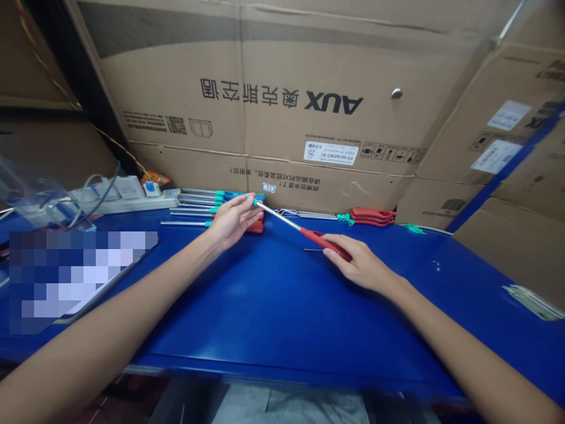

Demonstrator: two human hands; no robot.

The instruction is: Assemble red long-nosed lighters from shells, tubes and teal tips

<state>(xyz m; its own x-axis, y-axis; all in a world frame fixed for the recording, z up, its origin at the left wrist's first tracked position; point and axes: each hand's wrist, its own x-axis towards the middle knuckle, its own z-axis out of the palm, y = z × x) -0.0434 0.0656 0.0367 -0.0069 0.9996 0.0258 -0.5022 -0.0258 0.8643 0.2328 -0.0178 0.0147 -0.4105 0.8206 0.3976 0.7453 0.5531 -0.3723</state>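
A long-necked lighter (281, 217) with a red handle and a metal tube slants across the middle, above the blue tabletop. My right hand (359, 262) is closed round its red handle. At the far end of the tube, my left hand (232, 221) pinches the small green tip, palm turned partly up. A thin metal rod (312, 250) shows just left of my right fingers; whether they hold it I cannot tell. Behind and beside my left hand lie several similar lighters (189, 211) with green collars, some with blue and some with red handles, partly hidden by the hand.
Along the cardboard back wall (273, 53) lie more red-handled lighters (373, 216), with green pieces (414, 228) to their right. A power strip (132, 203) with plugs stands at the back left. A blurred-out flat panel (83, 277) lies left; a small pale object (534, 301) lies right.
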